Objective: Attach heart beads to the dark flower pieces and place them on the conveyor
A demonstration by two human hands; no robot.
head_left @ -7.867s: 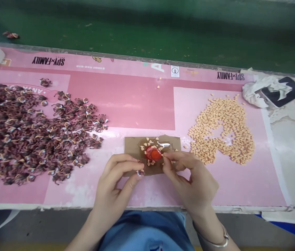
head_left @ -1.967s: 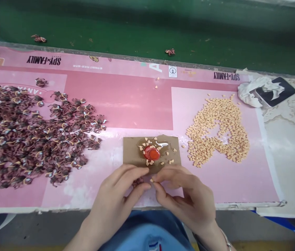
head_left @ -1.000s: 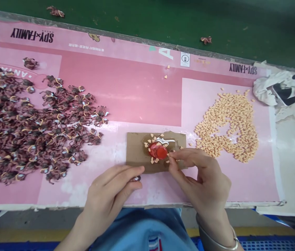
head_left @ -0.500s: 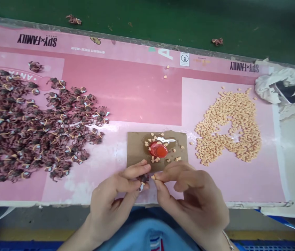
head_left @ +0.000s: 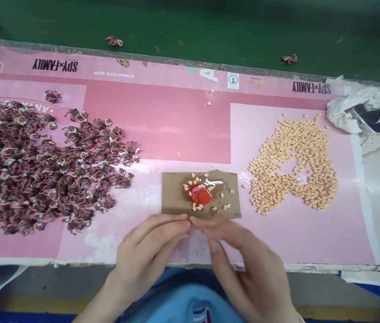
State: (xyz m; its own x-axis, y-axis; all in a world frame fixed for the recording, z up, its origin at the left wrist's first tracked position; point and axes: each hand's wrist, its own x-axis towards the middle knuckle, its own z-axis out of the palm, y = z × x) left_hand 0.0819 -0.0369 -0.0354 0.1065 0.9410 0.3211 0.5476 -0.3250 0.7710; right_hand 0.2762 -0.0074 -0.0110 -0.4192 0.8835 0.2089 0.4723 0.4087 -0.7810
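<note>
- Pink sheet [head_left: 176, 121]: black "SPY×FAMILY" logo [head_left: 55, 65] at far left, upside down.
- Second "SPY×FAMILY" logo [head_left: 311, 87], far right, same sheet, also upside down.
- Big white "A" [head_left: 208, 74], far edge between the logos.
- White lettering [head_left: 38, 108] on the pink oval: looks like "ANYA", inverted, partly covered by brown figures [head_left: 41, 166].
- Boxed label [head_left: 233, 80]: characters too small.
- White small print [head_left: 113, 74]: illegible.
</note>
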